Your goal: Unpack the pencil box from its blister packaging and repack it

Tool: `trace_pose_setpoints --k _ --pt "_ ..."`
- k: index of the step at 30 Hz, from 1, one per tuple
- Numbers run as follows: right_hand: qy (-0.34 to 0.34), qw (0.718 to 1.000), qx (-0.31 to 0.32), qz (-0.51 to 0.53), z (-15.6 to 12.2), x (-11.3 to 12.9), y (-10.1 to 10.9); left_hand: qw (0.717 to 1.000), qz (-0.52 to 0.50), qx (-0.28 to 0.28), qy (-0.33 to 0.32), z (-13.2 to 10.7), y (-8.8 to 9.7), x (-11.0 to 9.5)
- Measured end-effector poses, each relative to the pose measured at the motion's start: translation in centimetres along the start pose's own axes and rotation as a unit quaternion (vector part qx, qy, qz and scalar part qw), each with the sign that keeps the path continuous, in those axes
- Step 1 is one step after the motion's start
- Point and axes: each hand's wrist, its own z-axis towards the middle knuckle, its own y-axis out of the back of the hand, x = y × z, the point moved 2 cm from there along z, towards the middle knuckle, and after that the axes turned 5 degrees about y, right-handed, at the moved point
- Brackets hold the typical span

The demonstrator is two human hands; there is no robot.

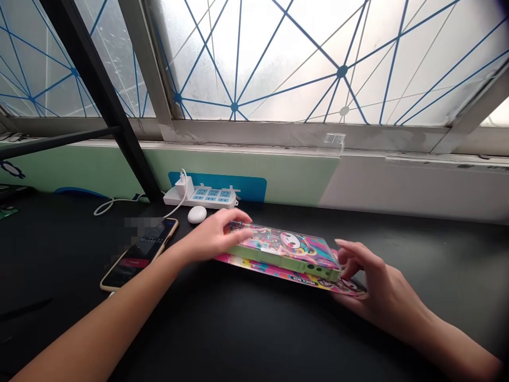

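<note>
- Atop a pink card [246, 263], a pencil box [280, 250] is laid on a black table [437, 254]; the box is lime-edged, with a multicoloured cartoon print on its lid.
- Two small holes are seen in the near edge of the box. "PENCIL BOX" is printed on the card, which projects past the box at the near and right sides.
- At the left end of the box, the left hand [210, 239] is placed with its fingers [238, 215] closed over the lid, gripping the box.
- At the right end of the box, the right hand [377, 281] is held with its fingers [350, 254] curved and spread, beside the box and over the card. Whether a grip is taken cannot be told.
- Left of the box, a phone [139, 254] in a tan case is laid, lit.
- Behind the box, a white oval case [197, 214] and a power strip [201, 195] with blue sockets are placed, the strip bearing a plugged-in white cable [115, 201].
- Beyond the box, a window [278, 58] with frosted panes and blue lines is mounted.
</note>
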Motion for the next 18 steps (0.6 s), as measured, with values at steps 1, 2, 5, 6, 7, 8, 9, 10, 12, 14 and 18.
trace_pose_setpoints --k 1,2,5,6,7,8,9,10,12,14,18 --pt "-0.016 1.0 0.018 -0.002 -0.2 -0.2 -0.4 0.996 0.081 0.03 -0.016 -0.2 -0.4 0.0" --pt "-0.03 0.999 0.04 -0.009 -0.3 -0.5 -0.7 0.988 0.144 0.05 -0.032 -0.3 -0.7 0.0" --pt "-0.074 0.991 0.113 -0.006 -0.3 -1.1 -1.1 0.962 0.254 0.072 -0.069 -0.9 -1.8 -0.1" --pt "-0.091 0.986 0.137 0.009 -0.2 -1.3 -1.0 0.956 0.273 0.077 -0.073 -1.1 -2.2 -0.1" --pt "-0.106 0.981 0.158 0.03 0.0 -1.4 -0.9 0.952 0.286 0.082 -0.073 -1.2 -2.4 -0.2" --pt "-0.116 0.976 0.177 0.052 0.1 -1.5 -0.8 0.949 0.295 0.084 -0.072 -1.3 -2.6 -0.2" --pt "-0.122 0.971 0.194 0.073 0.2 -1.6 -0.6 0.948 0.301 0.083 -0.069 -1.4 -2.8 -0.2" --pt "-0.129 0.966 0.207 0.09 0.3 -1.6 -0.4 0.946 0.305 0.081 -0.066 -1.5 -2.9 -0.2" --pt "-0.149 0.957 0.218 0.118 0.4 -1.7 -0.2 0.944 0.316 0.077 -0.064 -1.5 -3.2 -0.2" --pt "-0.176 0.951 0.214 0.136 0.3 -1.8 -0.3 0.941 0.324 0.074 -0.064 -1.4 -3.3 -0.1" --pt "-0.224 0.952 0.151 0.141 -0.2 -2.9 -0.9 0.933 0.339 0.077 -0.096 -1.2 -3.3 0.0"
